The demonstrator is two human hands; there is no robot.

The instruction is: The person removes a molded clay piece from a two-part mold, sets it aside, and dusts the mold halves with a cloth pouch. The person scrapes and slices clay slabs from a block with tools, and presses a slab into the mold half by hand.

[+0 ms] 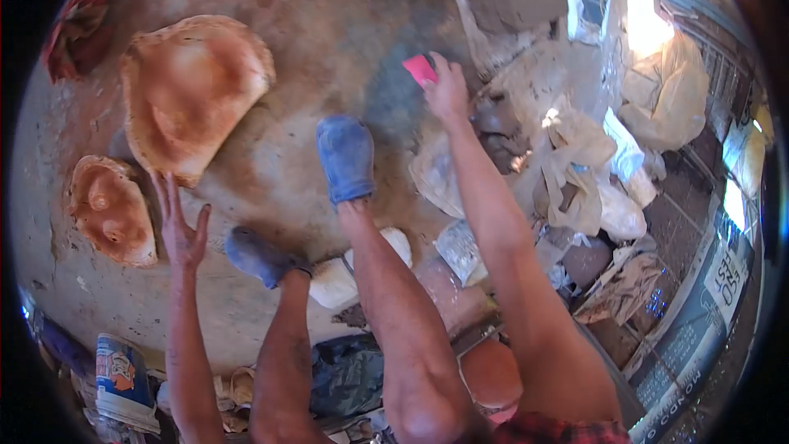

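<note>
My right hand [449, 92] is closed around a pink scrubbing sponge [420, 71] with a dark side, held over the floor at the upper middle. On the left, my left hand [182, 230] has its fingers spread and its fingertips by the lower edge of a large plaster mold half [193, 90]. That mold is pale at the rim and stained orange-brown in its hollow. A smaller mold half [113, 210], stained alike, lies to the left of my left hand. Whether my left fingertips touch the large mold, I cannot tell.
My feet in blue footwear [345, 156] stand between the hands. A red cloth [76, 27] lies at the upper left. Plastic bags [575, 148] and wrapped lumps crowd the right side. A bucket [123, 382] stands at the lower left, a printed grey sack [699, 337] at the lower right.
</note>
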